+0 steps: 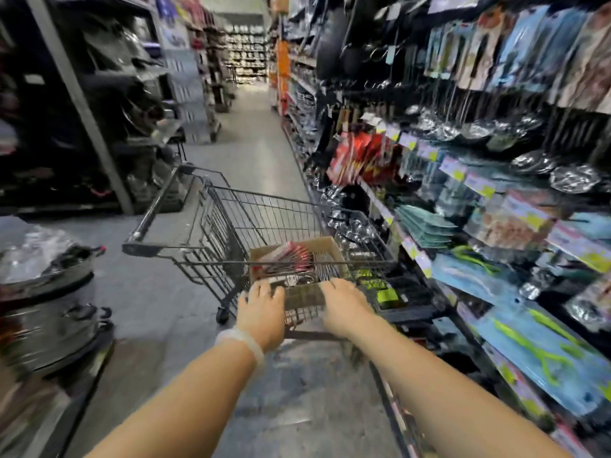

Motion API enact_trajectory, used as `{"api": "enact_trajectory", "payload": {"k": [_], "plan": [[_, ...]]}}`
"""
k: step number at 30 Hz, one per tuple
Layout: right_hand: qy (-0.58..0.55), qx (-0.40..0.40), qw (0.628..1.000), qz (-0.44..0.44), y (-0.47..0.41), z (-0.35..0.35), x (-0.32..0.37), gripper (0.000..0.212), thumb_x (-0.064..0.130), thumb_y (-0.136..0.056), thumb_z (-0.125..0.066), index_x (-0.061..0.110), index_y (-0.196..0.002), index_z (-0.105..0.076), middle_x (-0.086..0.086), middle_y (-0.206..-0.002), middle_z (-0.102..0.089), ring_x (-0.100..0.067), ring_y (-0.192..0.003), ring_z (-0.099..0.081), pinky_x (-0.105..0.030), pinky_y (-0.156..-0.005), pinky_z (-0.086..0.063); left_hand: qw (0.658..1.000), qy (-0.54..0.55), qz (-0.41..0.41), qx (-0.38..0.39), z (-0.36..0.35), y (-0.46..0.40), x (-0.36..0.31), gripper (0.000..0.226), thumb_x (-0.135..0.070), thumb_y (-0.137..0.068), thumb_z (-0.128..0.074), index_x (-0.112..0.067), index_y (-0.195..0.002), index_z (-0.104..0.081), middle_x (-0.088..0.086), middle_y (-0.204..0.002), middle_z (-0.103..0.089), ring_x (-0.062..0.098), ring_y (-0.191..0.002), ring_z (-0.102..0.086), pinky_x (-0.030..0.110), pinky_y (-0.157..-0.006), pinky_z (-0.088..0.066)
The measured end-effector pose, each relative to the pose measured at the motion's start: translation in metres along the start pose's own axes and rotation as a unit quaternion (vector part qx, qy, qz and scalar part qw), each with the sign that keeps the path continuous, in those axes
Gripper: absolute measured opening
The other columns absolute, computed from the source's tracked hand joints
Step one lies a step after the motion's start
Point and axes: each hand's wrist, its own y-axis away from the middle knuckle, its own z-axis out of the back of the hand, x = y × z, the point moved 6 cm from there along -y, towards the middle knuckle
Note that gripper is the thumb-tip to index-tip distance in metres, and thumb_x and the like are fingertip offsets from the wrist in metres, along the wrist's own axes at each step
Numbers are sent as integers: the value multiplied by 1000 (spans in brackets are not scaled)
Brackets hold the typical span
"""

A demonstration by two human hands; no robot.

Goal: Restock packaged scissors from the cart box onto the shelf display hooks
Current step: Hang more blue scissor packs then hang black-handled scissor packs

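Note:
A grey wire shopping cart stands in the aisle ahead of me, its handle to the left. Inside it sits a brown cardboard box holding several red packaged scissors. My left hand and my right hand both grip the near rim of the cart basket, fingers curled over the wire. More red scissor packs hang on the shelf display hooks on the right, beyond the cart. The view is motion-blurred.
Shelving with hanging kitchen tools, ladles and blue packs runs along the right. Dark shelves of cookware line the left. Stacked steel pots stand at the near left. The floor stretches away between the shelves.

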Motion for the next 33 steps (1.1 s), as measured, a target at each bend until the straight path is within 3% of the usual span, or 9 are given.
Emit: {"api": "enact_trajectory", "payload": {"k": [6, 12, 16, 20, 27, 33], "plan": [[-4, 2, 1000, -4, -102, 37, -30, 53, 27, -90, -59, 12, -136, -36, -10, -139, -41, -29, -129, -39, -41, -106, -34, 1000, 14, 28, -1, 23, -105, 13, 66, -26, -89, -57, -14, -146, -26, 13, -155, -22, 30, -145, -16, 48, -118, -18], [-22, 25, 999, -8, -189, 28, -49, 56, 23, -89, -60, 13, -138, -35, -9, -141, -40, -29, -130, -38, -41, -109, -34, 999, 6, 40, 17, 13, -194, 21, 60, -26, -88, -58, -15, -140, -33, 12, -150, -30, 30, -141, -23, 47, -116, -24], [-21, 33, 999, -11, -255, 22, -58, 54, 27, -90, -58, 13, -137, -36, -10, -141, -41, -30, -129, -38, -41, -108, -36, 999, 16, 25, 33, 2, -265, 26, 67, -25, -86, -61, -19, -143, -27, 12, -148, -31, 30, -140, -25, 46, -116, -25], [-26, 48, 998, -25, -335, 11, -64, 53, 27, -89, -59, 13, -136, -39, -9, -140, -43, -29, -129, -41, -43, -109, -37, 998, 34, 22, 37, -10, -347, 42, 52, -26, -87, -55, -15, -135, -37, 10, -137, -42, 29, -132, -36, 44, -110, -33], [-22, 111, 993, -42, -463, -18, -65, 53, 29, -90, -58, 13, -137, -38, -9, -141, -42, -29, -130, -39, -41, -106, -36, 993, 53, 43, 97, -49, -463, 87, 59, -31, -88, -58, -17, -139, -35, 8, -142, -38, 27, -134, -34, 41, -111, -33], [-39, 179, 982, -51, -514, -76, -78, 50, 28, -90, -55, 16, -136, -40, -9, -140, -44, -31, -128, -41, -41, -105, -38, 984, 47, 43, 168, -98, -504, 99, 54, -26, -90, -54, -16, -140, -35, 9, -142, -39, 28, -133, -35, 40, -111, -33]]}}
